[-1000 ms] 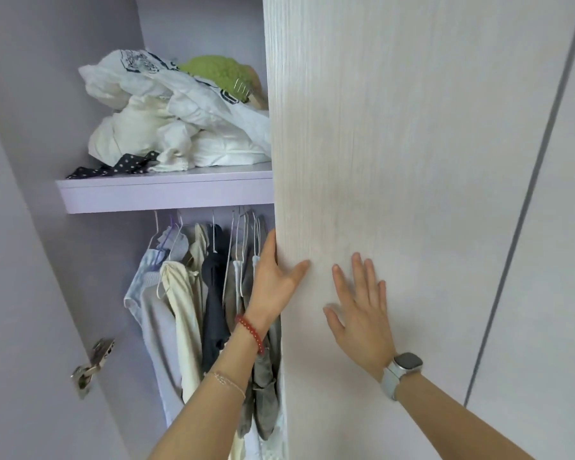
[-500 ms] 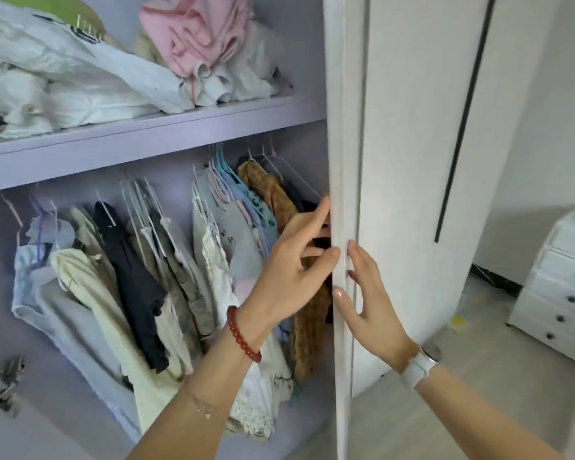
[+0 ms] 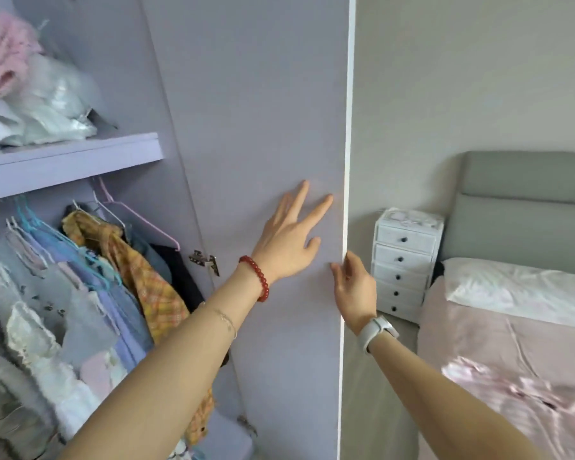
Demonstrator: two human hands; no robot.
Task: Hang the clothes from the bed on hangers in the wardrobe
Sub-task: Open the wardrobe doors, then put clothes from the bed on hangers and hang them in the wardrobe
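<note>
At wardrobe door | step: swinging door wide, nothing hung yet | left hand flat on inner panel, grip wide, fingers straight | right hand curled round door edge | clothes on bed, well apart | next: turn to bed, collect 1 garment, fetch free pink hanger.
</note>
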